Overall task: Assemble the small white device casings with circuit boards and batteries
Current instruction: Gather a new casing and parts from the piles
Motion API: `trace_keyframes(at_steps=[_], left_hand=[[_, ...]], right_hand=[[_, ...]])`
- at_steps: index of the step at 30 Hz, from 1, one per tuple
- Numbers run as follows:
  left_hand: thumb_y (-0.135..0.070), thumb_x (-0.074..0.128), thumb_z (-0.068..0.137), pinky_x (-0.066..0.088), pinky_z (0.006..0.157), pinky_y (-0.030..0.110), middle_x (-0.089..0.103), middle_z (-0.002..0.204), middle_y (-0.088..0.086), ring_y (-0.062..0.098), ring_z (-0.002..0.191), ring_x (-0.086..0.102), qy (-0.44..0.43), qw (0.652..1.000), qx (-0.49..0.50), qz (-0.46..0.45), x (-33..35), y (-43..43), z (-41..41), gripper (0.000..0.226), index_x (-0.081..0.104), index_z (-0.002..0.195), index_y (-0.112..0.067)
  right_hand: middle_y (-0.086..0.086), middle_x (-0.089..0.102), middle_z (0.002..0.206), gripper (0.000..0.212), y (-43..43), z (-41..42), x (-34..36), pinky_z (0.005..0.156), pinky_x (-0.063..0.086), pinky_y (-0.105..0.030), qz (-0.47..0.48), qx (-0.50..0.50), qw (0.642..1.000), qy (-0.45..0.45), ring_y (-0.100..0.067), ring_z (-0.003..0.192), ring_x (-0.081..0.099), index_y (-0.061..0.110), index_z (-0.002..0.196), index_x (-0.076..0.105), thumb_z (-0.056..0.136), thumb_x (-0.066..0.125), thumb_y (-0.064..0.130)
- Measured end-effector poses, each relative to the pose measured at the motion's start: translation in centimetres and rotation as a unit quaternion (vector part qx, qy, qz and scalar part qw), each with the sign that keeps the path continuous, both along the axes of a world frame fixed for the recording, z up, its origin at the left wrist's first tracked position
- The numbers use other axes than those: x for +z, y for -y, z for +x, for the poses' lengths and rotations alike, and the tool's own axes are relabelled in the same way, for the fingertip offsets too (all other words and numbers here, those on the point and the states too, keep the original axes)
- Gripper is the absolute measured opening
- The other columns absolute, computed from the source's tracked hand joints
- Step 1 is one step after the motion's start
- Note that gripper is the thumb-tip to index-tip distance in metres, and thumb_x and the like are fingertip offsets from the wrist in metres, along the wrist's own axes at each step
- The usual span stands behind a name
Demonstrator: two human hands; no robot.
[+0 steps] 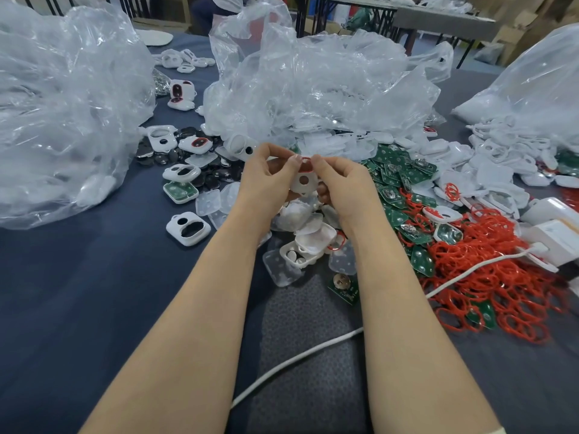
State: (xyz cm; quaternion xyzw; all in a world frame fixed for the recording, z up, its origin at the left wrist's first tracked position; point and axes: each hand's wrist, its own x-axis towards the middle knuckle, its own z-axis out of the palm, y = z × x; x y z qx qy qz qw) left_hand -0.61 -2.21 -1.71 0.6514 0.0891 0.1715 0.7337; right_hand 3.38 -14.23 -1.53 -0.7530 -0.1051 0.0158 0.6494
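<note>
A crinkled clear plastic bag (62, 104) billows on the left of the dark blue cloth-covered table (62, 292). Just right of it lies a glossy white casing shell (187, 228), rounded-square with two cut-outs, and behind that a heap of dark round discs (203, 173) with other white shells lying on it.

At centre the left hand (266, 180) curls its fingers round a small white device casing (304, 183), held up above the parts pile with its round hole facing the camera. The right hand (341, 183) supports the casing's other side and pinches a thin red ring (305, 161) at its top edge.

Flat green circuit boards (398, 183) with shiny metal contacts spread to the right, then a tangled mass of red rubber rings (485, 277). A white cable (297, 358) snakes across the cloth toward smooth white boxes (554, 233). No writing can be read.
</note>
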Motion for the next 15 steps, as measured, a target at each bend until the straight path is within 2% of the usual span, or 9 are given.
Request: trace_keyframes(at_steps=[3,8,12,15], left_hand=[[-0.017,0.062,0.093,0.055,0.059,0.025,0.071,0.086,0.002,0.015,0.075,0.069,0.014,1.0,-0.006,-0.018,0.1,0.2,-0.1,0.007,0.056,0.09,-0.017],[-0.02,0.057,0.096,0.055,0.063,0.024,0.071,0.09,0.0,0.015,0.077,0.07,0.02,0.992,-0.04,-0.121,0.6,0.2,-0.2,0.009,0.064,0.093,-0.016],[-0.022,0.055,0.097,0.055,0.066,0.02,0.068,0.093,0.005,0.014,0.081,0.068,0.009,0.992,-0.027,-0.119,0.6,0.4,-0.1,0.017,0.064,0.104,-0.01],[-0.038,0.056,0.095,0.057,0.059,0.022,0.067,0.079,0.006,0.013,0.069,0.068,-0.033,0.993,0.032,-0.106,1.0,0.5,-0.2,0.032,0.064,0.09,-0.008]], right_hand=[[0.008,0.063,0.069,0.01,0.2,-0.1,0.2,0.054,0.043,-0.018,0.001,0.01,1.0,-0.005,0.002,0.049,0.052,0.018,0.095,0.069,0.093,0.061,0.023],[0.005,0.063,0.071,0.008,0.2,-0.2,0.6,0.053,0.044,-0.018,0.025,-0.006,1.0,0.01,0.002,0.051,0.053,0.019,0.093,0.065,0.094,0.058,0.017],[-0.001,0.06,0.081,0.006,-0.1,-0.5,1.0,0.058,0.048,-0.023,0.016,-0.05,0.997,0.05,-0.008,0.062,0.054,0.014,0.101,0.057,0.097,0.053,0.016],[-0.004,0.06,0.086,0.005,-0.3,-1.0,1.3,0.072,0.051,-0.034,-0.031,-0.077,0.989,0.125,-0.015,0.073,0.056,0.015,0.103,0.052,0.098,0.05,0.017]])
